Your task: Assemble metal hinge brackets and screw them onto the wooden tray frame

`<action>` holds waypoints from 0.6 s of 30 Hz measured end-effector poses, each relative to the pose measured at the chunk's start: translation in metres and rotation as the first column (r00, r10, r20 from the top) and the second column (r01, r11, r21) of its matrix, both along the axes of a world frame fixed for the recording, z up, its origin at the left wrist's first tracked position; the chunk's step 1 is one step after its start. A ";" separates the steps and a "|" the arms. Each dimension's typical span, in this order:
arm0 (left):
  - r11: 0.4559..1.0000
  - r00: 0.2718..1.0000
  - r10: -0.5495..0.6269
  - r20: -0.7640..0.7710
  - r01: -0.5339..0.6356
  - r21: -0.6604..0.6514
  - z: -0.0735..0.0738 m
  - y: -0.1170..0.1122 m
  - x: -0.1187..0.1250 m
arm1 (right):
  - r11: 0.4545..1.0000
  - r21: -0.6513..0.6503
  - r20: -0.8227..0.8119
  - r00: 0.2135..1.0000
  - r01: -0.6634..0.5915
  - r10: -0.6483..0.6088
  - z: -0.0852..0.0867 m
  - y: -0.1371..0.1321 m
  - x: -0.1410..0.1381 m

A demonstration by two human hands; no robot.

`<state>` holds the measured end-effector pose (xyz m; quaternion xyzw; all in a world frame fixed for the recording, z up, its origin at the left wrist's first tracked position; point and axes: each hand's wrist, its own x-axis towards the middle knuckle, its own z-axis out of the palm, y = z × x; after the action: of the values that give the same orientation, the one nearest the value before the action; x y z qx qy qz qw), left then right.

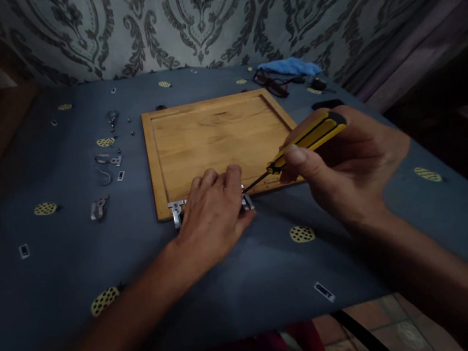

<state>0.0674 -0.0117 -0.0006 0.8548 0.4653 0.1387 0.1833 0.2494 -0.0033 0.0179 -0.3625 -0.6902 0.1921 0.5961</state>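
Observation:
A framed wooden panel [211, 138] lies flat on the table, with small holes along its near edge. Silver metal fittings [175, 208], perhaps hinges, sit at that edge. My left hand [216, 204] holds the right-hand fitting [247, 201] against the panel, fingers over the wood and thumb at the front; the palm hides much of it. In my right hand [337, 167] is a yellow and black screwdriver [309, 138], gripped by its handle and slanting down left. Its tip meets the right fitting; any screw there is too small to make out.
Left of the panel lie loose metal fittings [100, 207], a bracket [110, 160] and several small screws [113, 120]. Beyond the panel's far right corner are dark-framed glasses [273, 81] and a blue cloth [291, 66]. A patterned wall [203, 17] stands behind the table.

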 end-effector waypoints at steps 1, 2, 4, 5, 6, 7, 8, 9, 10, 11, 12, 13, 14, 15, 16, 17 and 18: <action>1.000 1.000 -0.002 -0.006 0.002 -0.003 0.000 0.000 0.000 | 1.000 -0.012 -0.011 1.000 -0.013 0.013 0.000 0.000 -0.001; 1.000 1.000 -0.003 -0.011 0.003 -0.006 0.001 0.000 0.000 | 1.000 -0.026 -0.022 1.000 -0.017 0.016 0.000 0.000 -0.001; 1.000 1.000 -0.004 -0.017 0.004 -0.013 0.000 0.000 0.000 | 0.999 -0.050 -0.028 1.000 -0.013 0.011 0.000 0.000 -0.003; 1.000 1.000 -0.005 -0.015 0.005 -0.012 0.000 0.000 -0.001 | 0.998 -0.062 -0.025 1.000 -0.002 0.001 0.000 -0.001 -0.003; 1.000 1.000 -0.006 -0.008 0.006 -0.006 -0.001 0.000 -0.001 | 0.997 -0.079 -0.015 1.000 0.009 -0.010 0.000 -0.002 -0.004; 1.000 1.000 -0.008 -0.001 0.008 0.002 -0.001 0.000 -0.001 | 0.995 -0.093 -0.006 1.000 0.018 -0.019 0.001 -0.002 -0.004; 1.000 1.000 -0.009 0.004 0.009 0.007 -0.002 0.000 -0.001 | 0.994 -0.103 0.002 1.000 0.025 -0.024 0.001 -0.003 -0.005; 1.000 1.000 -0.012 0.006 0.012 0.011 -0.002 0.000 -0.001 | 0.994 -0.106 0.007 1.000 0.027 -0.027 0.001 -0.004 -0.005; 1.000 1.000 -0.014 0.008 0.014 0.013 -0.003 0.000 -0.001 | 0.994 -0.107 0.012 1.000 0.029 -0.028 0.001 -0.004 -0.005; 1.000 1.000 -0.015 0.009 0.015 0.015 -0.003 0.000 -0.001 | 0.994 -0.102 0.020 0.999 0.027 -0.025 0.001 -0.004 -0.004; 1.000 1.000 -0.016 0.010 0.015 0.017 -0.003 0.000 -0.001 | 0.996 -0.092 0.032 0.999 0.018 -0.015 0.000 -0.003 -0.004; 1.000 1.000 -0.016 0.009 0.016 0.018 -0.002 0.000 -0.001 | 0.997 -0.083 0.047 0.999 0.010 -0.006 0.000 -0.003 -0.003; 1.000 1.000 -0.016 0.008 0.016 0.018 -0.002 0.001 -0.001 | 0.997 -0.079 0.066 0.998 -0.005 0.010 0.001 -0.003 -0.002; 1.000 1.000 -0.017 0.005 0.017 0.017 -0.002 0.001 -0.001 | 0.996 -0.082 0.079 0.996 -0.023 0.029 0.001 -0.003 -0.001; 1.000 1.000 -0.018 -0.001 0.018 0.013 -0.001 0.001 0.000 | 0.995 -0.094 0.082 0.995 -0.043 0.050 0.002 -0.003 0.001; 1.000 1.000 -0.020 -0.009 0.020 0.007 -0.001 0.001 0.000 | 0.991 -0.120 0.077 0.995 -0.060 0.070 0.003 -0.003 0.002; 1.000 1.000 -0.021 -0.014 0.021 0.003 0.000 0.001 0.000 | 0.986 -0.151 0.065 0.994 -0.076 0.086 0.004 -0.003 0.003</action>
<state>0.0670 -0.0106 -0.0009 0.8608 0.4574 0.1316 0.1804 0.2528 -0.0066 0.0216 -0.3842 -0.7089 0.2540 0.5341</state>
